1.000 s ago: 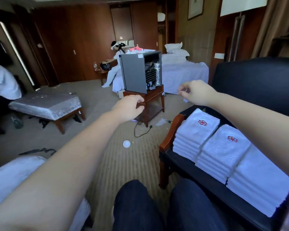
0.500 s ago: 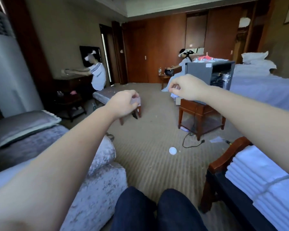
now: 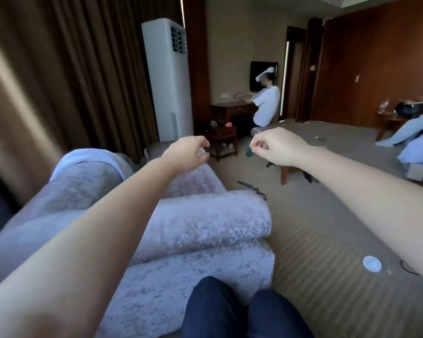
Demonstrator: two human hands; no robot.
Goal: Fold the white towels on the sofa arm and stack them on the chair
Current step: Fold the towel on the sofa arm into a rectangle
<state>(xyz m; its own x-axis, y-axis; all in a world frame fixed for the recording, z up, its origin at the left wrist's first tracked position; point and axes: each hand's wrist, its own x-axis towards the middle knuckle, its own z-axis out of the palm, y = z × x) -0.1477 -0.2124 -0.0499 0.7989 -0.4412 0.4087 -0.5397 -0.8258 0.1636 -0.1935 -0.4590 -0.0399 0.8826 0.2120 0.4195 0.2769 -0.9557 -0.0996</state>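
My left hand (image 3: pixel 188 152) and right hand (image 3: pixel 272 147) hung level and a little apart at the end of outstretched arms, above the far end of the pale velvet sofa arm (image 3: pixel 205 223), as I ran the towel job from my station. Neither held anything. The left's fingers curved loosely down with a gap to the thumb. The right's were curled in, thumb tip against forefinger, with nothing pinched between them. I judged that spread, knuckles up, to be a ready posture for taking cloth by two corners rather than a grip in progress. The one white towel (image 3: pixel 83 156) I could make out lay to the left of the left hand and nearer me, beyond that forearm. It was draped over the rounded top of the upholstery, a spot that I judged kept it off the carpet (image 3: pixel 315 240) and within reach. Its visible band ran across the roll, one end pointing toward the left hand and the other falling away to the left. Blur hid its full length, so I could not fix its long axis with confidence. The chair for the stack was out of view
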